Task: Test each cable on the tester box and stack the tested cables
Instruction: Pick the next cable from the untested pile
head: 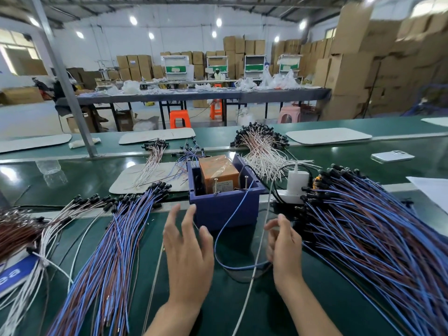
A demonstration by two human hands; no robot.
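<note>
The tester box (225, 209) is a blue plastic bin with an orange block and two upright metal pins inside, standing at the middle of the green bench. My left hand (188, 248) hovers just in front of its left corner with fingers spread and straight, holding nothing. My right hand (284, 248) is to the right of the box, fingers loosely curled; a blue cable (224, 229) loops from a pin down past that hand. Whether the fingers pinch it is unclear. A stack of blue and brown cables (109, 258) lies left, and a bigger pile (378, 236) lies right.
A white charger and power strip (294, 187) sit right of the box, with a white lead (254, 267) running toward me. White cable bundles (264, 151) lie behind, a phone (392, 156) far right, and white-and-brown cables (21, 234) far left.
</note>
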